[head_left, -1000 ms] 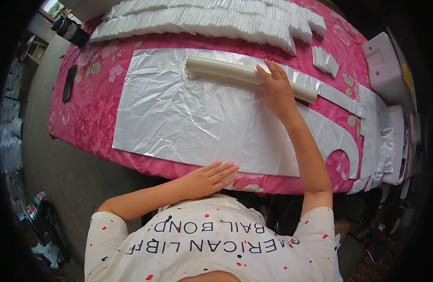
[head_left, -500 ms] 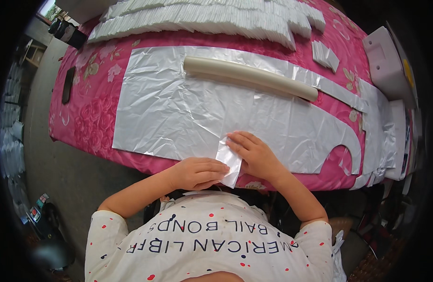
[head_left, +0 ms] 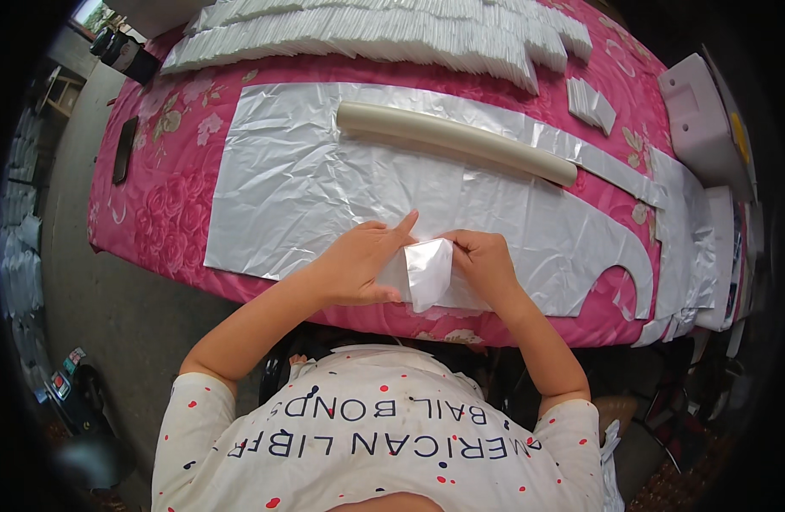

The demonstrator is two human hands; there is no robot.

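Observation:
A small folded piece of glossy white plastic film [head_left: 428, 275] is at the table's near edge, between my hands. My right hand [head_left: 486, 263] pinches its upper right corner between thumb and fingers. On its left side is my left hand [head_left: 358, 258], open, thumb and fingers spread apart. Beneath both hands lies a large white plastic sheet [head_left: 277, 183] with a curved cut-out and long strap-like strips on its right, much like an apron laid flat. A beige cardboard tube [head_left: 456, 143] rests across the sheet, beyond my hands.
Long rows of folded white packets [head_left: 350, 47] line the far side, with a smaller stack [head_left: 590, 107] near them. A dark phone [head_left: 124, 152] lies at left on the pink floral tablecloth [head_left: 175, 200]. Behind it stands a black bottle [head_left: 124, 55]. A white foam box [head_left: 708, 115] is at right.
The folded film has moved slightly away from me and looks wider and squarer. My left hand has come off it and spread open; my right hand has shifted to its corner.

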